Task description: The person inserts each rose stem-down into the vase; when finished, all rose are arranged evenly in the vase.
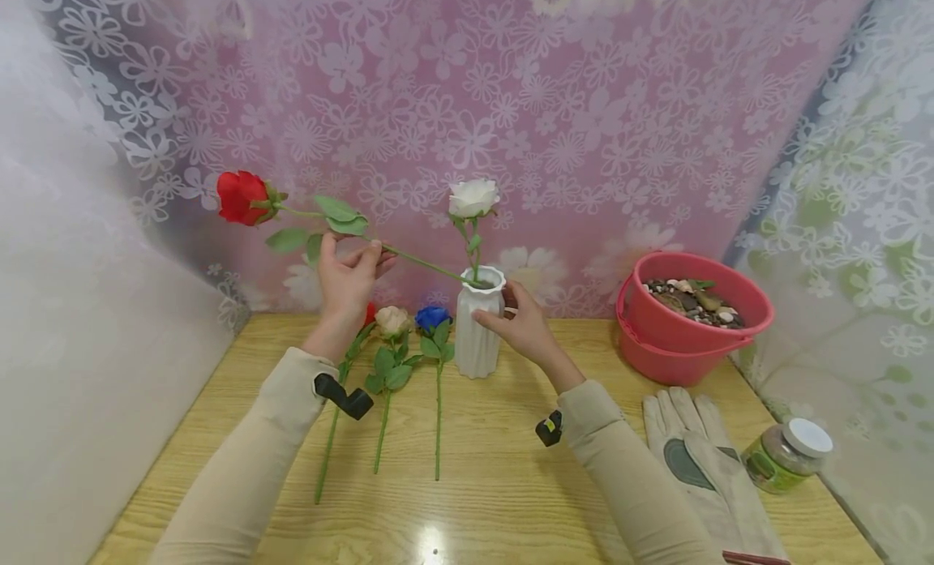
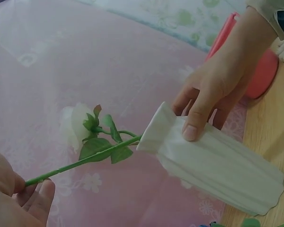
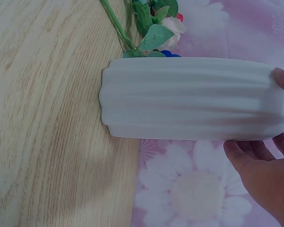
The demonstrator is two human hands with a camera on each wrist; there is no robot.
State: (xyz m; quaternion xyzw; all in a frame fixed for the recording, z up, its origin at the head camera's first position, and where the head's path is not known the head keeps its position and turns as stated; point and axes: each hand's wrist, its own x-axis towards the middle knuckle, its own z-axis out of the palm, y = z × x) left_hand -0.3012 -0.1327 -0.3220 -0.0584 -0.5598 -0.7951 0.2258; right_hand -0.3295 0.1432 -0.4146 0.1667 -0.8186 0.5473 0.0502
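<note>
A red rose (image 1: 244, 199) slants across to the vase, its stem pinched by my left hand (image 1: 349, 277) and its lower end at the vase mouth. The white ribbed vase (image 1: 477, 338) stands upright on the table, a white rose (image 1: 473, 199) in it. My right hand (image 1: 521, 320) grips the vase near its neck, thumb in front and fingers round the far side. In the left wrist view the green stem (image 2: 80, 163) runs from the left fingers into the vase opening; the red bloom is out of that view. The right wrist view shows the vase side (image 3: 189, 99) and my right hand (image 3: 265, 175).
On the wooden table (image 1: 394, 516) lie a blue rose (image 1: 434, 318), a pale pink rose (image 1: 392, 322) and another red rose, partly behind my left wrist. At right are a pink bucket (image 1: 693, 306) of pebbles, work gloves (image 1: 693, 460) and a white-lidded jar (image 1: 788, 454).
</note>
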